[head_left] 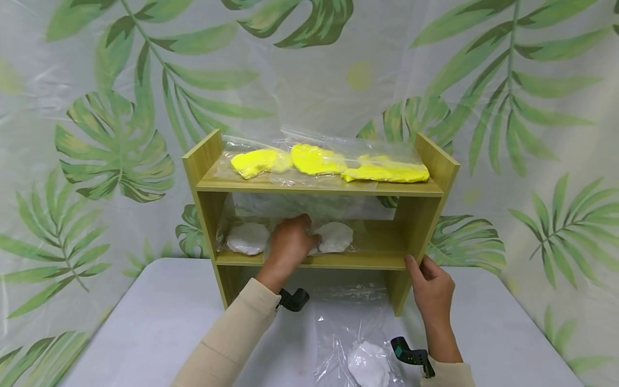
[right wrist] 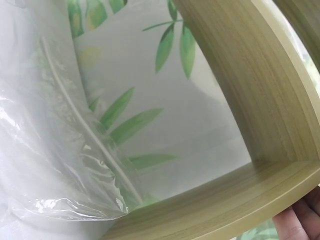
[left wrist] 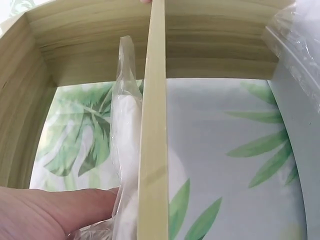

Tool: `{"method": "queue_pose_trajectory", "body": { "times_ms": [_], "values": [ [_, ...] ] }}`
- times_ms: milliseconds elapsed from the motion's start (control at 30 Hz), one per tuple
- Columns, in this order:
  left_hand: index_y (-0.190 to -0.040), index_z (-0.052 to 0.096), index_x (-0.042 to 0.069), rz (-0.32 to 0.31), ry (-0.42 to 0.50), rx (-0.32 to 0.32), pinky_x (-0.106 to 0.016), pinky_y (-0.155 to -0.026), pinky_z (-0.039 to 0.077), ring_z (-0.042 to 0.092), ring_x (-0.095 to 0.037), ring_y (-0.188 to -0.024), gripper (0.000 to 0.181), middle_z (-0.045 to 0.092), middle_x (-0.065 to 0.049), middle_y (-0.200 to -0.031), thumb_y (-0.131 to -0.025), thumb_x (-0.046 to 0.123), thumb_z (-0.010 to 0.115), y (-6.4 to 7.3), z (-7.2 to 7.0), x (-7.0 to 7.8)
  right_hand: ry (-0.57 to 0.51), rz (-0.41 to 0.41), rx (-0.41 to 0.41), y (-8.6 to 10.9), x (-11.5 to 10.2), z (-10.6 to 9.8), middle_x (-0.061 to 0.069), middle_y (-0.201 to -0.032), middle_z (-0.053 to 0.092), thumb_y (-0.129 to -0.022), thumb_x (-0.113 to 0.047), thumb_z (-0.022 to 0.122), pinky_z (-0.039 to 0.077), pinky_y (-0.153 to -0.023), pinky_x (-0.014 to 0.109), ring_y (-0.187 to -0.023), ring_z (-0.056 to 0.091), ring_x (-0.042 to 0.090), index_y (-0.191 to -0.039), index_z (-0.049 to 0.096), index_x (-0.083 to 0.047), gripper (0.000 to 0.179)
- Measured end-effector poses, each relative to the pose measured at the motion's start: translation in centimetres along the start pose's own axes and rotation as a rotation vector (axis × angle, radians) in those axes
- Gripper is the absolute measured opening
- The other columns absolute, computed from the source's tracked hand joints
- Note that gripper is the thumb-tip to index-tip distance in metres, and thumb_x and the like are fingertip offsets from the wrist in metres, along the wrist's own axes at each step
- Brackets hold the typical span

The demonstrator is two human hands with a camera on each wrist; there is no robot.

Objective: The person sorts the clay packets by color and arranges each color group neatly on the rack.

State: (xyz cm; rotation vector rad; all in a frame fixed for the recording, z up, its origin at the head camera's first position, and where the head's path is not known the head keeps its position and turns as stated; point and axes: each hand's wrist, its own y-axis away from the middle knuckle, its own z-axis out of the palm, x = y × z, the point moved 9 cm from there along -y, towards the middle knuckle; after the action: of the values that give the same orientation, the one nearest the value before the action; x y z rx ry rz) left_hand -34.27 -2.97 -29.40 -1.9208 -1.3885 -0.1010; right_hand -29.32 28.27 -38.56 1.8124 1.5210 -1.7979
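Note:
My left hand [head_left: 290,241] reaches into the middle level of a small wooden shelf [head_left: 319,261], over the clear bags there. White lumps in clear bags show on both sides of it, a left lump [head_left: 247,238] and a right lump [head_left: 336,237]. In the left wrist view the thumb [left wrist: 85,206] touches a bagged white lump [left wrist: 129,135] lying on the board; the other fingers are hidden, and I cannot tell whether they grip it. My right hand [head_left: 432,285] grips the shelf's right side panel [head_left: 400,290], thumb in front and fingers on the outer side.
Three bright yellow lumps [head_left: 316,159] in clear bags lie along the top level. Before the shelf, a clear zip bag [head_left: 333,322] with a white lump [head_left: 368,364] lies on the white table [head_left: 159,317]. A leaf-patterned curtain [head_left: 319,80] hangs close behind.

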Motion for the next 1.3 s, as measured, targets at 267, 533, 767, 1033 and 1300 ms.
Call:
{"method": "queue_pose_trajectory", "body": {
  "times_ms": [267,533,767,1033,1300],
  "values": [
    [-0.101,0.069,0.004,0.017,-0.038,0.041,-0.038,-0.049,0.045,0.061,-0.029,-0.063,0.030,0.069,-0.011,-0.079,-0.080,0.024,0.078,0.1,-0.3,0.1,0.010,-0.003,0.002,-0.1,0.1,0.0,0.014,-0.095,0.073,-0.090,-0.033,0.068,0.044,-0.058,0.007,-0.073,0.056,-0.018,-0.109,0.074,-0.008,0.032],
    [-0.110,0.069,0.009,-0.033,-0.089,0.034,-0.033,-0.041,0.039,0.054,-0.020,-0.050,0.035,0.069,-0.007,-0.075,-0.085,0.033,0.073,0.6,-1.5,-0.2,-0.003,0.004,0.001,-0.1,0.2,0.2,0.014,-0.097,0.073,-0.090,-0.033,0.068,0.044,-0.059,0.006,-0.074,0.056,-0.018,-0.110,0.074,-0.008,0.033],
    [-0.110,0.070,0.010,-0.031,-0.090,0.037,-0.029,-0.037,0.032,0.040,-0.012,-0.039,0.035,0.052,0.002,-0.051,-0.086,0.035,0.073,2.2,-3.0,-0.4,0.023,-0.021,0.013,-0.2,0.0,0.0,0.010,-0.089,0.073,-0.089,-0.031,0.069,0.044,-0.056,0.009,-0.069,0.057,-0.014,-0.104,0.076,-0.010,0.027],
    [-0.105,0.070,0.010,-0.016,-0.070,0.035,-0.027,-0.043,0.037,0.044,-0.007,-0.045,0.033,0.055,0.008,-0.057,-0.085,0.036,0.073,4.6,-4.2,-0.2,0.015,-0.023,0.008,-0.2,0.1,0.1,0.012,-0.092,0.073,-0.090,-0.031,0.068,0.045,-0.057,0.008,-0.071,0.057,-0.014,-0.108,0.075,-0.010,0.029],
    [-0.103,0.069,0.012,0.004,-0.064,0.024,-0.025,-0.044,0.037,0.042,-0.005,-0.048,0.029,0.051,0.013,-0.059,-0.084,0.033,0.074,7.1,-4.1,0.1,0.019,-0.013,0.014,-0.1,0.1,0.0,0.014,-0.094,0.073,-0.090,-0.031,0.068,0.044,-0.058,0.007,-0.072,0.057,-0.017,-0.110,0.074,-0.009,0.030]
  ]
}}
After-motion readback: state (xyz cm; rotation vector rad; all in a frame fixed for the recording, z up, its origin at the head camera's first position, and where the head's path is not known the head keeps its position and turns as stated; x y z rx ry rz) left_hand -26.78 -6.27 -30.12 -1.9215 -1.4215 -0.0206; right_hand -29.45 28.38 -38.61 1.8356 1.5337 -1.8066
